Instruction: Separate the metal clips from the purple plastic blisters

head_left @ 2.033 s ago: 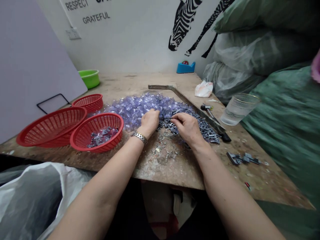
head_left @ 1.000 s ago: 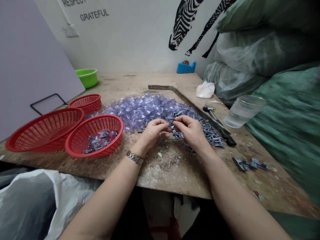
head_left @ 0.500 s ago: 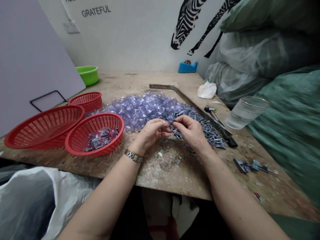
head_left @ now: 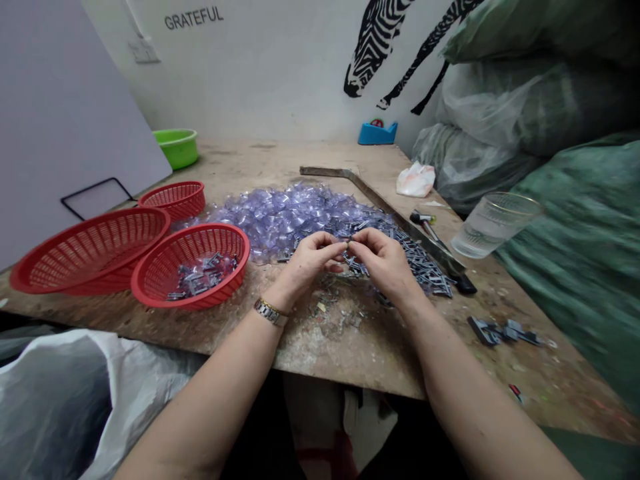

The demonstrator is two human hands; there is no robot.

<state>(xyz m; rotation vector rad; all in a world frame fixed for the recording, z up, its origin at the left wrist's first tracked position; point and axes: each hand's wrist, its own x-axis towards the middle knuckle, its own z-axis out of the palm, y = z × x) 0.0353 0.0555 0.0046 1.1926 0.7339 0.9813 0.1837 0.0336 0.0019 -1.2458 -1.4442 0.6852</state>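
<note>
1. Head view: left hand [head_left: 314, 265] and right hand [head_left: 384, 262] together pinch a small, mostly hidden piece [head_left: 344, 239].
2. Just beyond, gray parts [head_left: 426, 267] and clear pieces [head_left: 277, 215] lie heaped, apparently undone.
3. Leftward, a red basket [head_left: 150, 283] holds a small batch [head_left: 201, 276], seemingly done.

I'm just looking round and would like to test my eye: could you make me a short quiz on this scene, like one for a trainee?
1. What mostly lies in the red basket nearest the left hand?
2. True or false: a watch is worn on the left arm.
3. Pick one. The left hand and the right hand are held close together:
a) inside a red basket
b) by the grey pile
c) at the glass of water

Key:
1. Small grey parts.
2. True.
3. b
</note>
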